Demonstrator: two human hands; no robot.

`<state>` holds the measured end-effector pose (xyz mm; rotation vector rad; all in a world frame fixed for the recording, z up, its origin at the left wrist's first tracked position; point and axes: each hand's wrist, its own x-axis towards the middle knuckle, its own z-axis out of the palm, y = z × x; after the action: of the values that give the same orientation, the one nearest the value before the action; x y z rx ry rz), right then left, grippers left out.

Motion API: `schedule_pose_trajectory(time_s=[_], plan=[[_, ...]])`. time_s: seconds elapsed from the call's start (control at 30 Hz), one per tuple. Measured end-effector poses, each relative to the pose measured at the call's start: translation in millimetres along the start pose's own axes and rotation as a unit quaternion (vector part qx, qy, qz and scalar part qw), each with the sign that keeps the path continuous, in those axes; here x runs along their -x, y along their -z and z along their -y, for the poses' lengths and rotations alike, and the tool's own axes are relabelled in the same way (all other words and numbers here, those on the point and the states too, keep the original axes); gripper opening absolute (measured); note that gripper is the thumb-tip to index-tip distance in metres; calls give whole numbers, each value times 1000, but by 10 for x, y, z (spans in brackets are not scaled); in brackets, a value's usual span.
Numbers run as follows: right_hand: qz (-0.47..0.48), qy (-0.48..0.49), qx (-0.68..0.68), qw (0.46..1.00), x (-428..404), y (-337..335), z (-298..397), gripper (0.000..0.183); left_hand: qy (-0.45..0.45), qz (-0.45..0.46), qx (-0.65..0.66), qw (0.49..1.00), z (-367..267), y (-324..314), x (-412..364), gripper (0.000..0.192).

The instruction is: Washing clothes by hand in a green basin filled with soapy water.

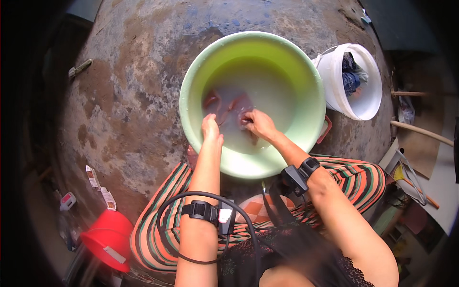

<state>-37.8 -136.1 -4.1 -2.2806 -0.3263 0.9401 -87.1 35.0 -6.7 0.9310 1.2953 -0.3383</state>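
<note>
A large light-green plastic basin (251, 168) of cloudy water stands on the floor before me. A dark reddish-pink garment or cloth (233, 102) lies partly under the water at the basin's left half. My right hand (259, 123) is closed on a bunched part of it near the basin's middle. My left hand (211, 127) is at the basin's lower left, beside the cloth's edge; its fingertips are partly hidden, and I cannot tell whether it grips the cloth. Both forearms wear black straps with small devices.
A white bucket (333, 79) with dark cloth inside lies tipped at the basin's right. A red bucket (111, 236) is at the lower left, near paper packets (107, 198) and a white bottle (67, 201). A brush (79, 68) lies farther up the stained concrete floor (125, 97).
</note>
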Motion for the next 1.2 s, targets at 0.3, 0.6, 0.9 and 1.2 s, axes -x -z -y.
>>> schedule_pose_trajectory(time_s=[0.3, 0.6, 0.9, 1.2], plan=[[57, -58, -288, 954, -392, 94, 381, 33, 106, 74, 162, 978, 73, -93, -10, 66], [-17, 96, -373, 923, 497, 133, 984, 34, 20, 270, 302, 914, -53, -179, 42, 44], [-305, 98, -80, 944, 430, 285, 1192, 29, -10, 290, 343, 893, 23, -729, 232, 37], [-152, 1, -321, 935, -57, 689, 245, 38, -126, 182, 222, 949, -259, -913, 800, 31]])
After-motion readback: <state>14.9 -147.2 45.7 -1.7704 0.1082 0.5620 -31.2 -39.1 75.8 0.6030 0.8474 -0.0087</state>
